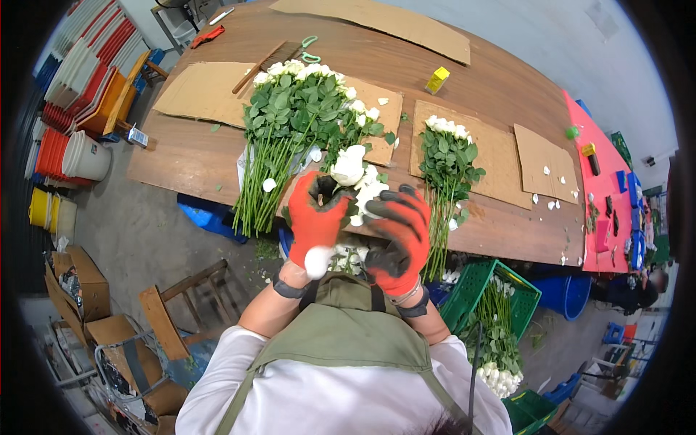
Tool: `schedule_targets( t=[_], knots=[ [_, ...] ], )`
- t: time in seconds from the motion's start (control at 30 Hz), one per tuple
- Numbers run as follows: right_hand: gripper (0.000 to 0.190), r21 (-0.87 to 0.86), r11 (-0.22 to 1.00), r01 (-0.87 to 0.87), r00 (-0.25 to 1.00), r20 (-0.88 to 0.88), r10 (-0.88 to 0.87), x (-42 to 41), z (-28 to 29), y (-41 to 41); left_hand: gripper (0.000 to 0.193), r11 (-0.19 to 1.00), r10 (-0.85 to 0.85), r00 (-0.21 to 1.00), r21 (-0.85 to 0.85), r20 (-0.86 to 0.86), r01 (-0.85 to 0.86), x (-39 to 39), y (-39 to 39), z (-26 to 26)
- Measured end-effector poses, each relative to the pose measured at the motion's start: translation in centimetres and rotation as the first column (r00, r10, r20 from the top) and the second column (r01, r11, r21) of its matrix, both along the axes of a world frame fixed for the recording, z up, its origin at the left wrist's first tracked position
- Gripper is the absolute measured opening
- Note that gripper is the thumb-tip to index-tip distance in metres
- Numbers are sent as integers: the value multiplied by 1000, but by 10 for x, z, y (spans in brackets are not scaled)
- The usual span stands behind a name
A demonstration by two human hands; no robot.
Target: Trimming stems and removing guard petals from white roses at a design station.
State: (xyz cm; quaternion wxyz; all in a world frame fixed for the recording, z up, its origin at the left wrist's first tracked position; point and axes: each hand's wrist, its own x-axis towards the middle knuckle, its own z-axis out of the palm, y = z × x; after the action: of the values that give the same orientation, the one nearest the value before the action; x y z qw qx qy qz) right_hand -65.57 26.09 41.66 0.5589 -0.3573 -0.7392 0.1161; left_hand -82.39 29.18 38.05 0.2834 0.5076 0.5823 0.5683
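Note:
My left hand [321,215], in a red glove with dark fingertips, pinches a white rose [348,166] just beneath its bloom, at the table's near edge. Close on its right, my right hand [399,239] has its gloved fingers spread and curved beside white petals; whether it touches them is unclear. A blurred white petal [317,262] shows over my left wrist. Beyond my left hand lies a large bunch of white roses [293,109], stems towards me. A smaller bunch of white roses [448,152] lies beyond my right hand.
Cardboard sheets [206,92] lie on the wooden table [505,81], with green-handled scissors [310,50], a brown brush [260,66] and a yellow box [437,80]. Right of me stands a green crate [473,288] with more roses; a wooden chair [163,321] is at left. A person [633,291] is far right.

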Motion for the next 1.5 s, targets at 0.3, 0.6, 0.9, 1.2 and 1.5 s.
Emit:
schedule_targets(
  t=[0.3, 0.6, 0.9, 1.2, 1.5],
  knots=[
    [114, -607, 758, -239, 971, -168, 172, -18, -82, 11, 30, 995, 37, 851, 64, 524, -82, -27, 21, 63],
    [109, -545, 743, -389, 917, -150, 370, -24, -92, 12, 43, 972, 8, 997, 237, -73, 9, -56, 69, 79],
    [85, -612, 723, -321, 947, -228, 227, -51, -105, 22, 55, 937, -126, 991, 323, -49, 135, -32, 106, 119],
    [65, -509, 740, -440, 816, -570, 94, -66, -74, 39, 47, 921, -83, 970, 354, -227, 162, -26, 127, 110],
    [38, -498, 823, -272, 522, -795, -309, 40, -63, 121, 43, 926, -355, 867, 1, 349, 379, -21, 143, 28]
  ],
)
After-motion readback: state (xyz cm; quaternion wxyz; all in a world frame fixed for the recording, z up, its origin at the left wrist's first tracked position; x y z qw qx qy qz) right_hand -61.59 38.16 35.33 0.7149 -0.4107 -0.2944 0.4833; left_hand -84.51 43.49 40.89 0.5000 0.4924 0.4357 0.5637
